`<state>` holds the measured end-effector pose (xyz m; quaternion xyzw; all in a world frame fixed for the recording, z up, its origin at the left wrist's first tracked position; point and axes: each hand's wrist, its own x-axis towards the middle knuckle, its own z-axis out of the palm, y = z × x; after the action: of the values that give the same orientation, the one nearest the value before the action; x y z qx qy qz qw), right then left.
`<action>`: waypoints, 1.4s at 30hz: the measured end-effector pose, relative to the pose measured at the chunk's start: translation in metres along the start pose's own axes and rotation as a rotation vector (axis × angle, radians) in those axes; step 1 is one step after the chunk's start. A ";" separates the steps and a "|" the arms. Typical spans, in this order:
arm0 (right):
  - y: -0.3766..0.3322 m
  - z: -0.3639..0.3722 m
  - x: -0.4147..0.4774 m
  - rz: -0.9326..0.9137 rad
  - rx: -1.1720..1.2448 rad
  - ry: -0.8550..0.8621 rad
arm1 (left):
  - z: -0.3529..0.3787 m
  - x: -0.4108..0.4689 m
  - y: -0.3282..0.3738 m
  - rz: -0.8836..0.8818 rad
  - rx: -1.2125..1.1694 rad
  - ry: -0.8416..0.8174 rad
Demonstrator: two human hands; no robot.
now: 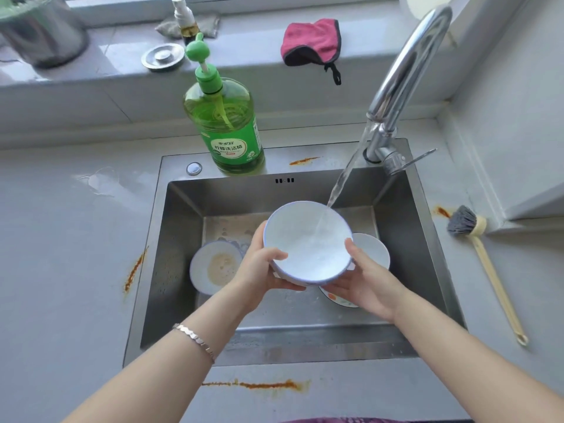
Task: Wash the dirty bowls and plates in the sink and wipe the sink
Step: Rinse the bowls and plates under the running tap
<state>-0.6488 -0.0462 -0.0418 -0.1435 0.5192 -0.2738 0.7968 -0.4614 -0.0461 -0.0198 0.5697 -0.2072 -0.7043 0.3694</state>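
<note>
**A:** What is seen at the left?

**B:** A smooth grey table (61, 239) is seen, marked by a rough orange streak (134, 270) just beside the sink (183, 215), which is rectangular and made of brushed steel. At the left of the sink floor a round dirty bowl (215, 265) is set upright, and its white inside is filmed with pale yellowish residue.

**A:** And on the back ledge?

**B:** A clear plastic soap bottle (224, 126), filled with green liquid and capped by a green pump, is stood there.

**A:** Where is the piece being washed?

**B:** A glossy white rinsed bowl (308, 242) with a thin blue rim is held over the middle of the sink, tilted toward the camera. The grip of the left hand (262, 264) is clamped on its left edge, with the thumb laid over the rim and the fingers beneath. The grip of the right hand (363, 279) is clamped on the right edge likewise. A clear stream of water (345, 178) from the curved chrome tap (403, 80) is received inside it.

**A:** Further right?

**B:** A plain white bowl (375, 251) is half hidden behind the right hand, and a patterned plate (338, 299) is glimpsed under it. A brush (476, 239) with grey bristles and a pale wooden handle is laid on the table.
</note>
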 end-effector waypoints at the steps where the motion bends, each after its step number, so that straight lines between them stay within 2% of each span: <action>1: 0.001 -0.003 0.002 -0.020 0.064 -0.041 | 0.001 0.000 0.000 0.020 -0.005 -0.022; 4: 0.004 -0.003 0.006 -0.178 0.049 -0.059 | 0.000 0.003 0.002 0.040 0.011 -0.066; 7: -0.001 0.003 0.000 -0.335 -0.070 0.130 | -0.008 0.009 0.005 0.010 0.131 -0.014; 9: -0.003 0.008 0.001 -0.416 -0.238 0.235 | -0.021 0.013 0.001 -0.027 0.218 0.062; 11: -0.001 0.015 0.003 -0.465 -0.538 0.355 | -0.042 0.013 -0.007 -0.075 0.326 0.170; 14: 0.010 0.028 0.007 -0.410 -0.972 0.466 | -0.081 0.008 -0.019 -0.152 0.404 0.297; 18: 0.030 0.057 0.013 -0.372 -1.520 0.415 | -0.126 -0.002 -0.031 -0.239 0.477 0.383; 24: 0.057 0.069 0.029 -0.259 -1.986 0.374 | -0.156 -0.002 -0.035 -0.244 0.636 0.320; 26: 0.061 0.068 0.032 -0.189 -1.989 0.415 | -0.163 0.002 -0.033 -0.226 0.656 0.310; 28: 0.062 0.068 0.041 -0.128 -1.858 0.452 | -0.170 0.005 -0.031 -0.224 0.678 0.315; 31: 0.067 0.064 0.066 -0.082 -1.436 0.428 | -0.179 0.010 -0.032 -0.233 0.703 0.291; 35: 0.093 0.055 0.111 0.089 -0.945 0.344 | -0.187 0.019 -0.039 -0.234 0.684 0.274; 42: 0.137 0.035 0.154 0.176 -0.809 0.331 | -0.200 0.031 -0.053 -0.240 0.692 0.267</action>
<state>-0.5300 -0.0275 -0.2126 -0.3531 0.7154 0.0008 0.6029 -0.2880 -0.0101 -0.1306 0.7676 -0.3143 -0.5505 0.0940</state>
